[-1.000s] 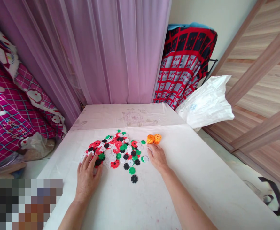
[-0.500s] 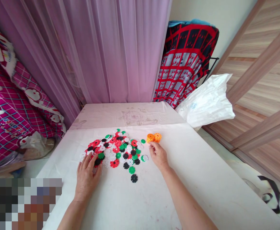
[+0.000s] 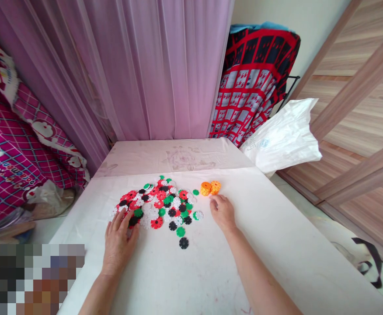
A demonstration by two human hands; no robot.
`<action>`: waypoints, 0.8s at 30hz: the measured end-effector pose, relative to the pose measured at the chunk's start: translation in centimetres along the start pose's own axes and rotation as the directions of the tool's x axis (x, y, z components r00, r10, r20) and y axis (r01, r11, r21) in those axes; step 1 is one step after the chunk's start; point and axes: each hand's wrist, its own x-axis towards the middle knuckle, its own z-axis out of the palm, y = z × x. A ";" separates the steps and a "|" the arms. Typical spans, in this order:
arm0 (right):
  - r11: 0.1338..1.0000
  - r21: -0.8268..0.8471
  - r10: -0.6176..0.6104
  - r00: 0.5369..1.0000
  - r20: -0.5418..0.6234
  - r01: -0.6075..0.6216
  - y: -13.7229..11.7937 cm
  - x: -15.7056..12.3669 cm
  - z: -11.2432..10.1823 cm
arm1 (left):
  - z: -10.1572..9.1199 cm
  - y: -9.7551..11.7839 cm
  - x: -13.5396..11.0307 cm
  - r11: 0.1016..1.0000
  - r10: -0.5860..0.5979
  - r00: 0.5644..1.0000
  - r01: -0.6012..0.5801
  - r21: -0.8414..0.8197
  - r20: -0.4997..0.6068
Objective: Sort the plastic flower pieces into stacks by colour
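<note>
A heap of flat toothed discs (image 3: 160, 204) in red, white, green and black lies on the white table (image 3: 276, 245). My left hand (image 3: 117, 243) rests flat at the heap's near left edge, fingers spread and touching the discs. Two short stacks of orange discs (image 3: 210, 187) stand to the right of the heap. My right hand (image 3: 222, 211) lies just below these stacks, fingers loosely curled, tips close to them but holding nothing I can see. A lone black disc (image 3: 184, 243) sits nearest me.
A pink curtain (image 3: 145, 65) hangs behind the table. A white plastic bag (image 3: 283, 140) sits at the table's far right corner, before a red and black checked blanket (image 3: 253, 83). Pink patterned bedding (image 3: 17, 148) is piled to the left. Wooden flooring lies to the right.
My right hand has slid a little to the right, from under the left orange stack to below the right one. My left hand has stayed put.
</note>
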 end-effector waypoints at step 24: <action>0.966 -0.227 0.141 0.987 0.073 -0.121 -1.4 1.3 -1.0 | -0.1 -0.4 0.2 0.999 0.029 0.999 -0.030 0.041 0.027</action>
